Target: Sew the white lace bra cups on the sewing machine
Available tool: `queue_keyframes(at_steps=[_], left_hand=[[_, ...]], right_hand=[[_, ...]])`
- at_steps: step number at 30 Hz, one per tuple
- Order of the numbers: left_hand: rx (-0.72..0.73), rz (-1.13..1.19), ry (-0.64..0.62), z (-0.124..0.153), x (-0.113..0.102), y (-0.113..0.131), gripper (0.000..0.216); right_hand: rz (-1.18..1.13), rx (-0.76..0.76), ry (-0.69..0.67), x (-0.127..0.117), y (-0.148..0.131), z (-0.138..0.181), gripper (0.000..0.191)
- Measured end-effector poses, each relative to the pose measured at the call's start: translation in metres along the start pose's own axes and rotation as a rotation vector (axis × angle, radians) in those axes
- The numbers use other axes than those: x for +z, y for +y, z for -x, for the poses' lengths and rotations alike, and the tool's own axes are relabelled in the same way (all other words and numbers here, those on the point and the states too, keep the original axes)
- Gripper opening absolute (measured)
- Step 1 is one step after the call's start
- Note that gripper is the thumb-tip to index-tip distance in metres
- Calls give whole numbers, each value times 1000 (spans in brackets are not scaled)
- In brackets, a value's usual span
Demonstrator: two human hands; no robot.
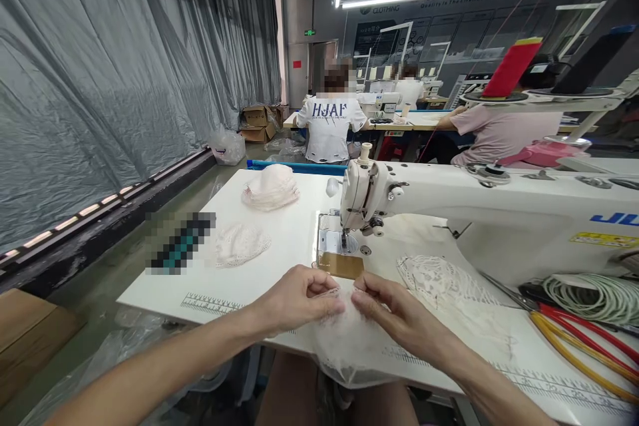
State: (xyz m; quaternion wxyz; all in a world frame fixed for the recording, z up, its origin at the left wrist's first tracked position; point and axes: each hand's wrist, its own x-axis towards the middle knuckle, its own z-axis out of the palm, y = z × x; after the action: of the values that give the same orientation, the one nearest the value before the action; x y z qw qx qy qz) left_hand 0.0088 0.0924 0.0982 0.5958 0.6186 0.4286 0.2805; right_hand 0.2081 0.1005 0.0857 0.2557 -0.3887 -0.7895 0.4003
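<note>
Near the front edge of the sewing table, my left hand [304, 296] pinches the top edge of a sheer whitish fabric piece [349, 353] between thumb and fingers. My right hand [387, 303] grips the same edge a short way to the right. The fabric hangs down between both hands, over the table edge towards my lap. Just beyond my fingers is the needle area of a white sewing machine [367, 196], with a brown plate [342, 265] in front of it. The fabric does not lie under the needle.
Two pale bundles, a stacked one [272, 186] and a lacy one [242, 244], lie on the left of the table. White lace strips [444, 279] lie right, near scissor blades [506, 289], red and yellow loops [574, 339] and coiled cord [582, 296]. Other people work ahead.
</note>
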Motion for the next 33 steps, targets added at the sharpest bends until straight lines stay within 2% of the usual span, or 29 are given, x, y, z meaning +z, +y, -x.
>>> queue_keyframes(at_steps=[4,6,10,14,17,19,21,27,29,31,33], left_hand=[[-40,-40,8,14,4,16,16],[-37,-62,-12,9,2,19,15],[5,-207,34,-38,-9,6,13],[-78,-323,91,-95,-19,-20,18],[-101,-345,74,-116,-23,-30,20],[-118,-359,47,-121,-25,-31,18],[-138,-368,17,-124,-26,-31,15],[-68,-649,-59,-134,-30,-28,15],[-34,-747,-2,-133,-28,-26,16],[35,-881,107,-127,-24,-27,21],[225,-1071,183,-117,-19,-31,27]], right_hand=[[4,-27,8,-7,-17,15,33],[42,-34,23,-12,-17,12,31],[285,-40,117,-19,18,-15,27],[481,-41,306,-15,60,-36,19],[634,-179,384,-8,67,-34,21],[749,-330,339,-3,66,-30,23],[814,-412,280,1,67,-30,24],[845,-409,204,-2,83,-36,30],[852,-401,198,-4,86,-37,32],[850,-381,194,-5,87,-38,31],[840,-375,193,-5,88,-39,31]])
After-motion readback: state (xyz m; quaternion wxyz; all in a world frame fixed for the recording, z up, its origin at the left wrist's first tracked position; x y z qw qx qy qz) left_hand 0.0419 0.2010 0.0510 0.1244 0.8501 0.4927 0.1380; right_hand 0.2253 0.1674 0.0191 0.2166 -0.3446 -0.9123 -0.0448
